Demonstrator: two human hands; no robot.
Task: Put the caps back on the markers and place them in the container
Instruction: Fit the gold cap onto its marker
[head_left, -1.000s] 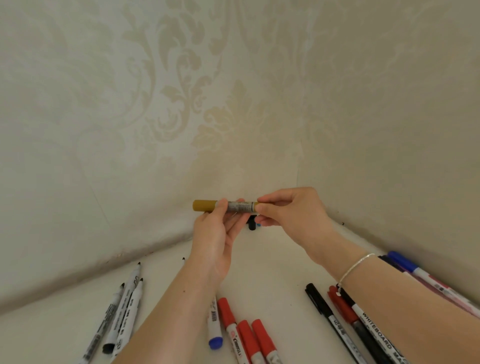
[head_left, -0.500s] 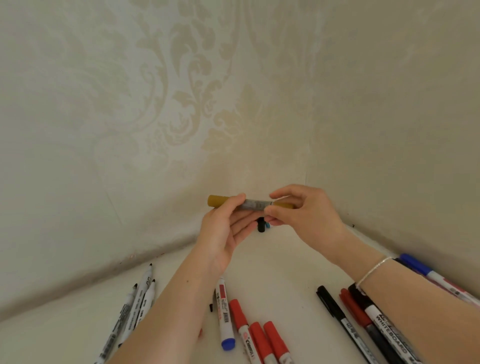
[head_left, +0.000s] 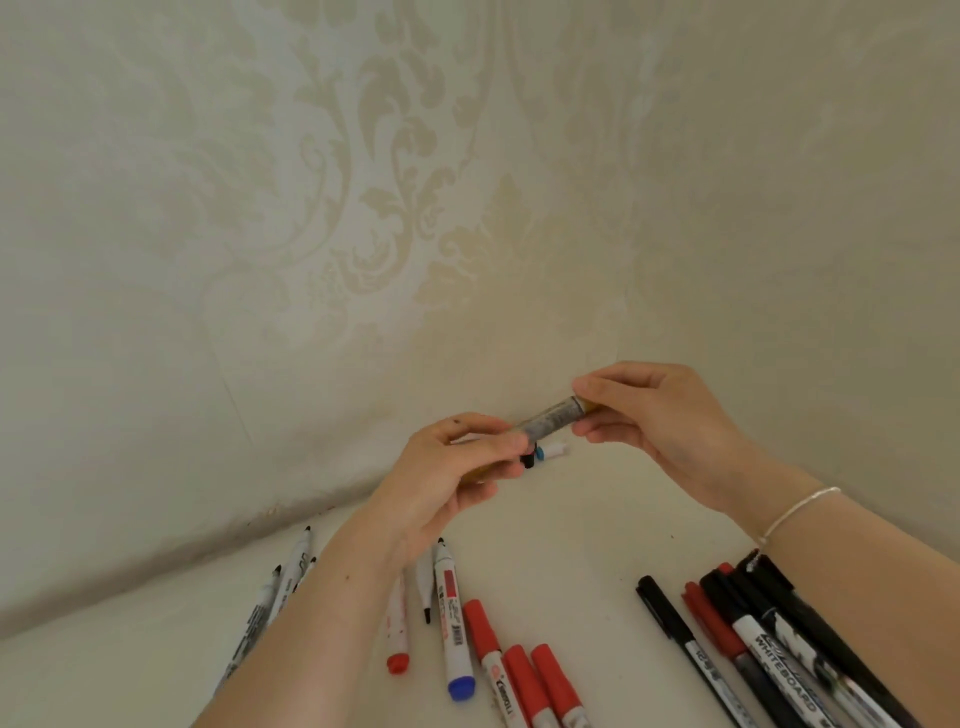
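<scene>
The gold marker (head_left: 550, 420), level a second ago, now tilts up toward the right hand (head_left: 660, 415), which pinches its upper end while the left hand (head_left: 457, 467) grips the lower, suggesting capping is done; no container is visible.

Both forearms reach forward; left hand (head_left: 457, 467) and right hand (head_left: 654, 415) raised close together, fingers curled in pinches.

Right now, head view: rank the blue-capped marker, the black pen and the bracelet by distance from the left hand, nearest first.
1. Blue-capped marker, on the table just below the left hand.
2. Black pen, on the table to the lower right.
3. Bracelet, farthest, on the right wrist.
</scene>
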